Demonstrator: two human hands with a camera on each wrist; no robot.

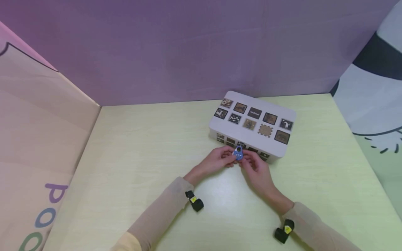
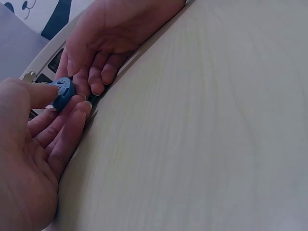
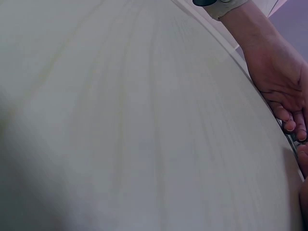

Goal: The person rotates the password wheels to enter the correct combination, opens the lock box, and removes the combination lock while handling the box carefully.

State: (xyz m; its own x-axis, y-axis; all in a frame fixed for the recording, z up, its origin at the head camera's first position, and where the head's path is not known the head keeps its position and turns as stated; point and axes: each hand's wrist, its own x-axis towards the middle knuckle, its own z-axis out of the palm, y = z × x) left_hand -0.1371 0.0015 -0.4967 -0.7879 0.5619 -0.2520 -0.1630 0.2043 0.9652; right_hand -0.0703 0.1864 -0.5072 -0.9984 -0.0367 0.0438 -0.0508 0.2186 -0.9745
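A small blue padlock (image 1: 238, 153) is at the front clasp (image 1: 241, 144) of a white rectangular box (image 1: 216, 122) printed with small square pictures. The left hand (image 1: 218, 160) pinches the padlock, its thumb on the lock's face and its fingers beneath, as the left wrist view shows. From the other side, the right hand (image 1: 258, 171) holds the padlock's edge with bent index finger and thumb. Whether the shackle passes through the clasp cannot be made out. In the right wrist view the padlock is hidden, and only a sliver of the right hand shows at the edge.
The box stands at an angle on a pale wood-grain table (image 1: 141, 150), near the purple back panel (image 1: 157, 52). Printed panels flank the table on the left (image 1: 41, 122) and right (image 1: 377, 115). Each sleeve carries a black strap.
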